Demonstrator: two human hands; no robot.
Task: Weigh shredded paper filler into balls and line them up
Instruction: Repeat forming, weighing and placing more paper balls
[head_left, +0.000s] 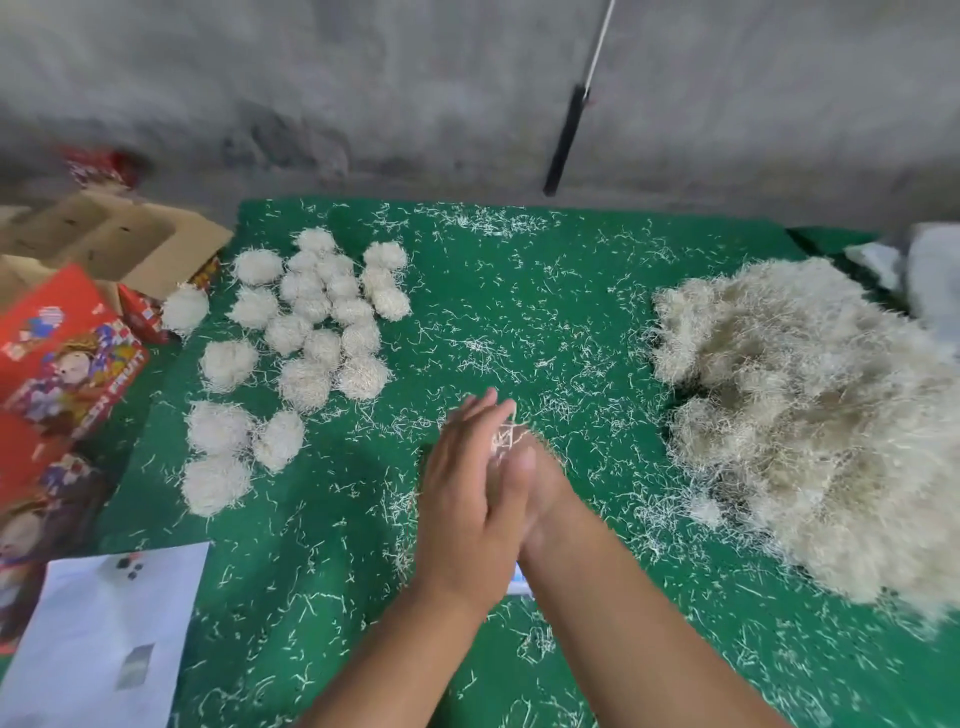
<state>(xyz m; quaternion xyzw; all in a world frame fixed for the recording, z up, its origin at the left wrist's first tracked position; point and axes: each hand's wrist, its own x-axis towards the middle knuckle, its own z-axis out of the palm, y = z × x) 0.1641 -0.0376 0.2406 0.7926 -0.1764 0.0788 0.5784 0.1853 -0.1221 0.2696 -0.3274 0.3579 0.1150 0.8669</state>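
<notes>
Small wad of cream shredded paper (505, 439) is pressed between flat left hand (465, 512) and right hand (540, 483) at frame centre; placement beside finished cream paper balls (311, 322), upper left, judged next.

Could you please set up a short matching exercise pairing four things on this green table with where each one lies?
Things:
1. loose shredded paper pile
2. finished paper balls
3. white sheet of paper
4. small wad of shreds

Places:
A. near left corner of the table
B. pressed between the two hands, left hand and right hand
C. right side of the table
D. far left part of the table, beside the cardboard boxes

Pairs: 1-C, 2-D, 3-A, 4-B
</notes>
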